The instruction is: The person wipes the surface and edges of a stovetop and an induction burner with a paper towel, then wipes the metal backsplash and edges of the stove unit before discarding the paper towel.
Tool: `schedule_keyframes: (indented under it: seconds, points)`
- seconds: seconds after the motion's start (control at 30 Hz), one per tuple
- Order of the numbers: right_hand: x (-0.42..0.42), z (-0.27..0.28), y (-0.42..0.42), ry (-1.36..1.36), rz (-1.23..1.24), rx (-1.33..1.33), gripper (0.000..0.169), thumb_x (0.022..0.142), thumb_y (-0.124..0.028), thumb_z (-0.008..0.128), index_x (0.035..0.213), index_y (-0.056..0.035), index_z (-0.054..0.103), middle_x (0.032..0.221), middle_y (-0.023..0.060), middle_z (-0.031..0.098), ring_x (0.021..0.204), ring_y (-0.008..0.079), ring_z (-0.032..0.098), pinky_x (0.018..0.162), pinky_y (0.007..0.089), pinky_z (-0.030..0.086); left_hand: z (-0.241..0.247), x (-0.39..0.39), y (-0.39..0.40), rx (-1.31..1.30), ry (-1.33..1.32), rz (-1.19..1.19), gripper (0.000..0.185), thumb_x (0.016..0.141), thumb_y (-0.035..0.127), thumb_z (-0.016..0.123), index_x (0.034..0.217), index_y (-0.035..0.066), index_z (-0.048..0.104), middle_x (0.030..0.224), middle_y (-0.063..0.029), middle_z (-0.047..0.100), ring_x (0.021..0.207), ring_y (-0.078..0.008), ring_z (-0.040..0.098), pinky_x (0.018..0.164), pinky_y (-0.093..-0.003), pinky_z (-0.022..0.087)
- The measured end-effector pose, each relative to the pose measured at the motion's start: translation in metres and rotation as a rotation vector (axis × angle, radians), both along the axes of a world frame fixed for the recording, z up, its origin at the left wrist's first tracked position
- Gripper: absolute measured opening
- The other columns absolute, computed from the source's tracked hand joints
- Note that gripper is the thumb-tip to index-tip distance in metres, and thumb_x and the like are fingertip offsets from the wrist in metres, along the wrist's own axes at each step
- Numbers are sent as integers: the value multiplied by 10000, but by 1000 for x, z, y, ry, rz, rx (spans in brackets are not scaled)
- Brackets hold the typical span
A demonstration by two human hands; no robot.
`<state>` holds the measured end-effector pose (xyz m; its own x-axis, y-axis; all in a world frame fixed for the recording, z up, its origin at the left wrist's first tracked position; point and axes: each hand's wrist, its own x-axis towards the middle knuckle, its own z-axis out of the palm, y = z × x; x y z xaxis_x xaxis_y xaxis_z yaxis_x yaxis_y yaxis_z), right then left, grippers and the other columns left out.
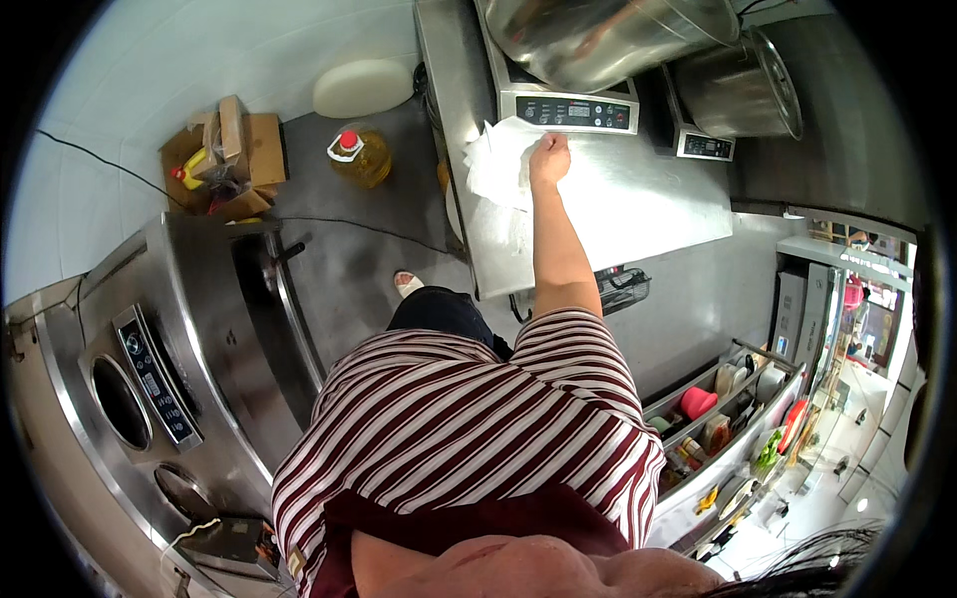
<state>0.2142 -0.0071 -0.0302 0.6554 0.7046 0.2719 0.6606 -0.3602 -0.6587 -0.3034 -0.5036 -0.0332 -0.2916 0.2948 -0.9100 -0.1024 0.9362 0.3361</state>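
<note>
One bare hand, at the end of the arm on the right side of my body, reaches over a stainless steel table; it is my right hand point(551, 158). Its fingers are curled at the edge of a crumpled white cloth point(499, 166) that lies on the steel tabletop point(635, 194); whether they grip the cloth is hard to see. Just beyond the knuckles is the control panel of an induction cooker point(572, 112), with a large steel pot point(613, 45) on it. My left hand is out of view.
A second induction cooker point(705, 146) holds another steel pot point(736, 93) at the right. An oil jug with a red cap point(366, 161) and an open cardboard box point(265, 149) stand on the floor. A steel cooking unit point(217, 329) is at the left, shelves with containers point(725, 426) at the right.
</note>
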Motion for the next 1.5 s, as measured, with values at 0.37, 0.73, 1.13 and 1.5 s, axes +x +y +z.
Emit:
schedule_keyframes:
  seconds: [0.37,0.73,1.13,1.5]
  points:
    - [41,60,16,23,-273,156,148,853,-188,479,890,-57,538,783,172,621,735,364,587,675,433,446,-4,-7,5,18,3,5,186,833,215,578,855,42,644,652,-39,590,576,-117,544,493,-273,426]
    - [51,110,15,80,-420,313,245,881,-222,445,929,10,507,871,192,595,790,347,567,716,421,436,-10,-7,2,42,0,45,180,831,203,581,865,39,644,648,-35,585,574,-110,537,491,-265,421]
    - [-95,128,33,1224,-33,4,466,877,-350,417,1228,-47,470,1314,124,421,1199,255,400,1018,443,296,-1,13,-43,286,120,315,173,829,191,586,877,35,645,642,-30,580,572,-103,530,489,-256,415]
    - [-392,140,-30,1189,1144,-354,228,901,-144,478,1001,36,577,935,116,634,788,214,611,724,351,495,32,33,-105,268,469,319,241,773,242,621,917,53,663,795,-125,655,676,-224,602,675,-327,485]
